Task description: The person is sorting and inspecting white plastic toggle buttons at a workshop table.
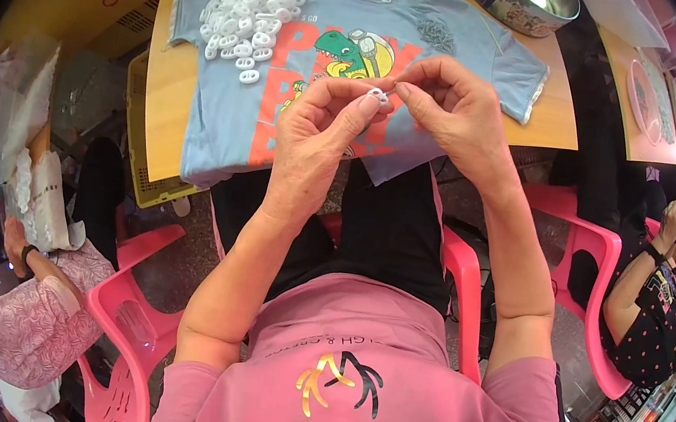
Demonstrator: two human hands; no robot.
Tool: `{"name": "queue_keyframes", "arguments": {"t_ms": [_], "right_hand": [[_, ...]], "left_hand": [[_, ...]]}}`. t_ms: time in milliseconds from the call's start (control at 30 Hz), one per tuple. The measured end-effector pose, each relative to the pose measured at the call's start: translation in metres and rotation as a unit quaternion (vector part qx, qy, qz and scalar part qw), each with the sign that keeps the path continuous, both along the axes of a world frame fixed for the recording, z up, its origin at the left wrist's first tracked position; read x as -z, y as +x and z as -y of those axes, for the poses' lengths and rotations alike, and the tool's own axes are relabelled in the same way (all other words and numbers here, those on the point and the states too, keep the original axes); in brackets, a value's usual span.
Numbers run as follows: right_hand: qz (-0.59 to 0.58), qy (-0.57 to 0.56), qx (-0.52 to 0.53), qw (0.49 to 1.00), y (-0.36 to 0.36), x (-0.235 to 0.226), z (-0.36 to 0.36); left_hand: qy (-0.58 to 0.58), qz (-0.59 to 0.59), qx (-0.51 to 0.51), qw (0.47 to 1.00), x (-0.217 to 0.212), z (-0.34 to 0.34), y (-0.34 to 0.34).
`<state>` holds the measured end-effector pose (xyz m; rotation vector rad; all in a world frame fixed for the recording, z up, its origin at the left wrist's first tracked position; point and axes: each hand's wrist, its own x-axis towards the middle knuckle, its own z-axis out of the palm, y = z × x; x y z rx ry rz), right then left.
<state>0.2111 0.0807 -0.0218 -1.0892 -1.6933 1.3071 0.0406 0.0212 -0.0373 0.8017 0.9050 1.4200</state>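
My left hand [320, 131] and my right hand [450, 107] meet above the table's near edge, both pinching one small white plastic piece [378, 95] between fingertips. Below them a light blue child's shirt [223, 113] with a green dinosaur print lies spread flat on the wooden table [168, 97]. A heap of several similar white plastic pieces [249, 10] sits on the shirt's upper left. A small grey clump of parts [436, 33] rests on the shirt's upper right.
A round metal tin [526, 2] stands at the table's far right. Pink plastic chairs [129, 329] surround me. One person sits at my left [39, 309] handling white material, another at my right [656, 301] in a dotted black top. A yellow crate [138, 153] sits under the table's left.
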Motion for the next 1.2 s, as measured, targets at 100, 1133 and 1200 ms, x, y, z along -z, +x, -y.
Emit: {"name": "queue_keyframes", "arguments": {"t_ms": [100,1133,1200], "right_hand": [[0.016,0.070,0.016,0.997,-0.005,0.000,0.005],[-0.222,-0.138,0.031,0.965,-0.018,0.007,0.022],[-0.203,-0.120,0.036,0.971,-0.019,0.005,0.022]], "left_hand": [[-0.014,0.020,0.006,1.000,-0.001,0.000,-0.002],[-0.045,-0.035,-0.017,0.998,-0.002,0.003,0.000],[-0.037,-0.029,-0.016,0.999,-0.002,0.002,0.000]]}}
